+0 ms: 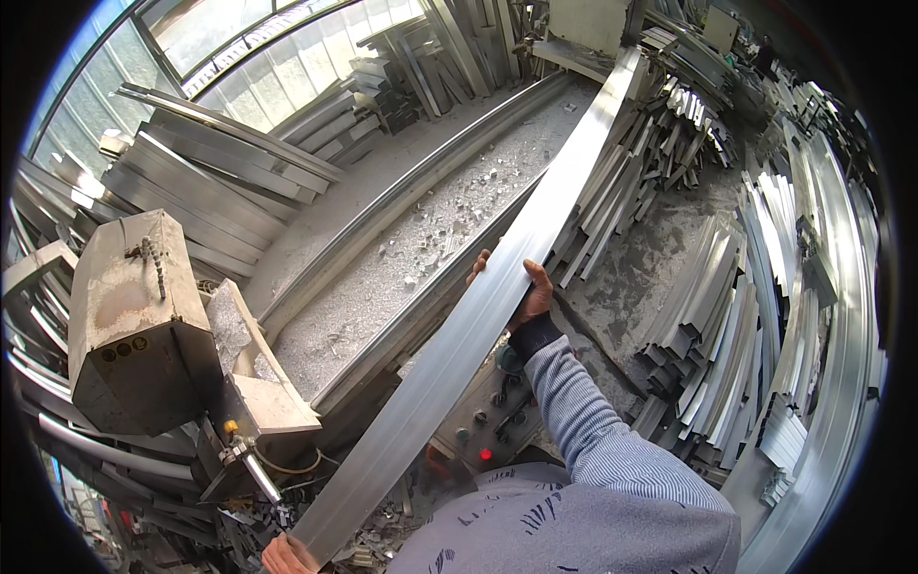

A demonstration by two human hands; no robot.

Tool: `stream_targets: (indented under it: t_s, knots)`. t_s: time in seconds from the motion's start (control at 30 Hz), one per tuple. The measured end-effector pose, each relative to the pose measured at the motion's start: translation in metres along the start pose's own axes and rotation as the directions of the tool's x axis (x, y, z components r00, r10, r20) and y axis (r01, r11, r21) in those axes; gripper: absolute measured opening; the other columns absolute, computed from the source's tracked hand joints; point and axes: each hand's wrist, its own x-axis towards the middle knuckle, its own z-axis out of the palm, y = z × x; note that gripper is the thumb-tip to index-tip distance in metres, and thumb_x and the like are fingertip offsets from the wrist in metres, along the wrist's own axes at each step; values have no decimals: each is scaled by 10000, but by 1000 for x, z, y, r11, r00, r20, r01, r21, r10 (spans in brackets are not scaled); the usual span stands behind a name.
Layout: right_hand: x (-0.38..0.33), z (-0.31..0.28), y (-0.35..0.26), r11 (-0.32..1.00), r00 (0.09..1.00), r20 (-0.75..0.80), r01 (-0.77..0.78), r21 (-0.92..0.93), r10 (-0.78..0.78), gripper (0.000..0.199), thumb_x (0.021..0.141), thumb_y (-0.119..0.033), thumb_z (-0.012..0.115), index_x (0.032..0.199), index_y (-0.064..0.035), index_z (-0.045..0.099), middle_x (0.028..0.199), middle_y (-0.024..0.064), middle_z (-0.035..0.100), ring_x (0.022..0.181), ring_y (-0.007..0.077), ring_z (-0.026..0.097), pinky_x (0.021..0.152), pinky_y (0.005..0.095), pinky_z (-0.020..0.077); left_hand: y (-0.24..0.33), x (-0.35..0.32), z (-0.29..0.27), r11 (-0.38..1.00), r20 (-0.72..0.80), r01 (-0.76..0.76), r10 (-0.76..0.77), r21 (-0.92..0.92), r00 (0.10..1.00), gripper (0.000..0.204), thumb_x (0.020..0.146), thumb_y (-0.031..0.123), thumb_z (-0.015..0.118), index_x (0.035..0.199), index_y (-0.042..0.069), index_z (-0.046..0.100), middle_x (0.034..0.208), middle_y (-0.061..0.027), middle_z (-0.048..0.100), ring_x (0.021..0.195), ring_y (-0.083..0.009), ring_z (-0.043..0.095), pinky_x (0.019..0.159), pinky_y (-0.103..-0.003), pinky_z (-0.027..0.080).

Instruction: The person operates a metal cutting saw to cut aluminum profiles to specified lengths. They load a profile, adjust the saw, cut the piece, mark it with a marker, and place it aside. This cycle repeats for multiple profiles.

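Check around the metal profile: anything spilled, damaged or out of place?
Metal scraps lie scattered between the long rails, looking spilled, though they may be ordinary cutting waste. The cream machine housing has a brownish stain on top, possibly rust. The metal profile shows no obvious damage.

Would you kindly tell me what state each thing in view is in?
Metal strip: held aslant.
Left hand: closed on the strip's near end.
Right hand: gripping the strip partway along.
Red button: bright, seemingly lit.
Trough: littered with metal scraps.
Machine box: stained on top.
Metal bars at right: lying in piles.
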Motion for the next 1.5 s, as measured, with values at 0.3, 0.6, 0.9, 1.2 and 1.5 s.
stream_targets:
  t_s: [0.3,0.6,0.9,1.2,1.5]
  knots:
    - [-160,49,-25,952,993,39,-94,-293,110,767,772,-409,698,1343,54,478,1154,201,620,1103,376,628,987,509,538,-3,-172,74,987,24,45,-42,-152,999,365,999,178,584,1304,-18,544,1227,-272,588,1145,-476,544,999,-560,437]
    - [-280,152,-90,804,936,338,124,-581,100,616,856,-260,629,1400,12,532,1250,158,654,1133,269,659,995,424,551,88,-267,219,916,112,107,-69,-386,991,552,1018,326,582,1483,59,455,1383,-197,542,1157,-440,575,1006,-528,460]
    - [-294,162,-114,712,804,566,290,-640,181,880,765,-40,716,1535,-74,291,1278,86,557,1167,193,606,1009,367,512,219,-178,138,765,21,-66,104,-640,994,816,816,512,797,1393,19,499,1280,-235,546,1162,-437,549,1009,-518,441]
    - [-298,142,-159,344,704,692,618,-707,160,1093,676,-14,699,1631,-60,171,1409,183,505,1308,311,532,1112,409,433,276,-55,-82,715,-252,-234,83,-659,964,686,934,484,723,1415,35,532,1399,-177,545,1276,-346,546,1030,-450,446]
    - [-301,119,-170,254,615,725,681,-686,311,1121,625,-3,805,1612,-122,287,1167,158,535,1030,351,592,921,437,514,279,-16,-259,598,-809,-642,-18,-480,587,891,952,678,537,1546,49,325,1559,-125,379,1362,-325,470,1073,-529,442]
